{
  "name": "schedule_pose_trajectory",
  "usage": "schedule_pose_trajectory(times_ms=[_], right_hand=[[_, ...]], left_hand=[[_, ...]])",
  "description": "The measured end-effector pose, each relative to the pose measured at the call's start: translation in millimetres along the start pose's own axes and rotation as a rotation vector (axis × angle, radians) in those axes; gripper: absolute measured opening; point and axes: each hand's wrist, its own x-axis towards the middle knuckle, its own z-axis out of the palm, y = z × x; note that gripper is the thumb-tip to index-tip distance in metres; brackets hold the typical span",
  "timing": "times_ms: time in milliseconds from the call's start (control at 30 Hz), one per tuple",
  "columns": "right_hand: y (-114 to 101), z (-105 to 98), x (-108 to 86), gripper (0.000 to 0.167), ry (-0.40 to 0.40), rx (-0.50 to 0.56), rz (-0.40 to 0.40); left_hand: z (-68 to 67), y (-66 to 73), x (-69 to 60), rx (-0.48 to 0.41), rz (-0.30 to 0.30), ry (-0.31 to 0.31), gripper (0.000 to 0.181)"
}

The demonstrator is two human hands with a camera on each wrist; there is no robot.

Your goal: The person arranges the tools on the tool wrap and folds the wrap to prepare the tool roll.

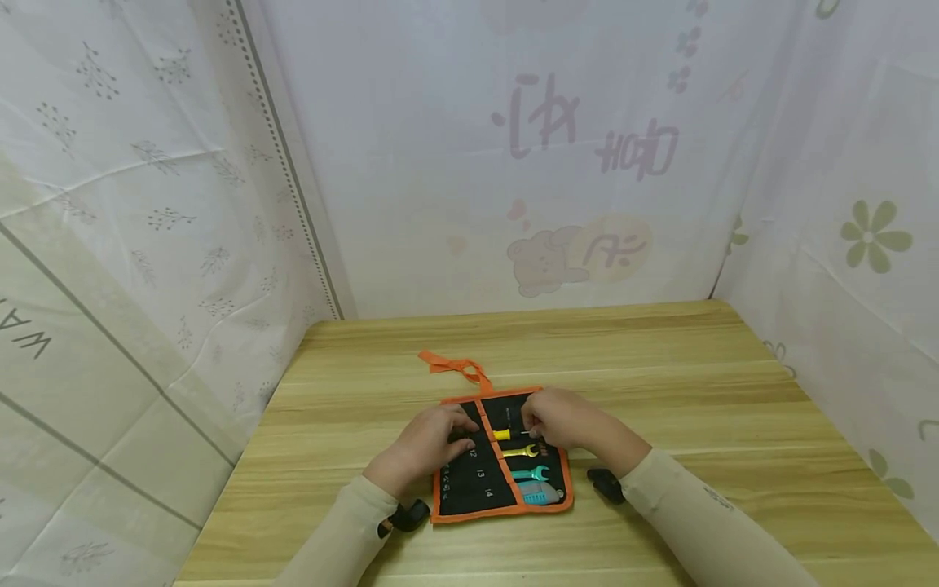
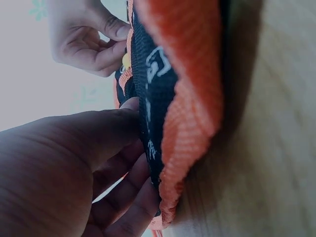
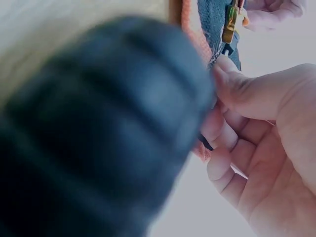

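Observation:
A black tool pouch [image 1: 469, 481] with orange edging lies unrolled on the table. In its right-hand pockets sit a yellow-handled screwdriver [image 1: 502, 435], a yellow wrench [image 1: 519, 452], a teal wrench [image 1: 530, 473] and a grey-teal tool [image 1: 539, 493]. My right hand [image 1: 561, 418] pinches the screwdriver's thin metal shaft at the pouch's upper right; in the right wrist view the thumb [image 3: 242, 91] meets the fingers there. My left hand [image 1: 424, 444] rests on the pouch's left panel with relaxed fingers, seen close up in the left wrist view [image 2: 118, 168].
Orange ties [image 1: 455, 364] trail from the pouch's top edge onto the wooden table [image 1: 352, 375]. Patterned curtains [image 1: 440, 147] stand behind and at both sides. A black wrist device [image 1: 606, 486] is by the right wrist, another [image 1: 409, 516] by the left.

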Motion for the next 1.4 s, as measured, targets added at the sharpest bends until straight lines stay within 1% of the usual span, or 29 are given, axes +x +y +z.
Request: schedule_pose_trajectory(times_ms=[167, 333, 600, 767, 1033, 1300, 1400], right_hand=[[-3.2, 0.0, 4.8, 0.029, -0.018, -0.014, 0.000], [-6.3, 1.9, 10.0, 0.029, -0.034, -0.026, 0.000], [-15.6, 2.2, 15.9, 0.027, -0.038, -0.041, -0.042], [-20.4, 5.1, 17.6, 0.028, -0.056, -0.016, -0.016], [-23.1, 6.8, 19.4, 0.028, -0.055, -0.031, -0.025], [-20.9, 8.4, 19.3, 0.028, -0.045, -0.005, -0.012], [-22.3, 7.9, 17.6, 0.026, -0.030, -0.020, -0.008]], left_hand=[[0.3, -1.8, 0.2, -0.025, -0.016, 0.013, 0.017], [0.2, -2.4, 0.3, -0.036, -0.007, 0.023, 0.017], [-0.7, -2.3, 0.4, -0.029, -0.002, 0.032, 0.017], [-1.4, -1.7, 0.1, -0.029, 0.001, 0.033, 0.017], [-0.6, -2.0, 0.2, -0.039, -0.012, 0.033, 0.016], [0.1, -1.9, -0.4, -0.053, -0.052, 0.025, 0.016], [0.1, -1.8, -1.0, -0.060, -0.062, 0.023, 0.015]])
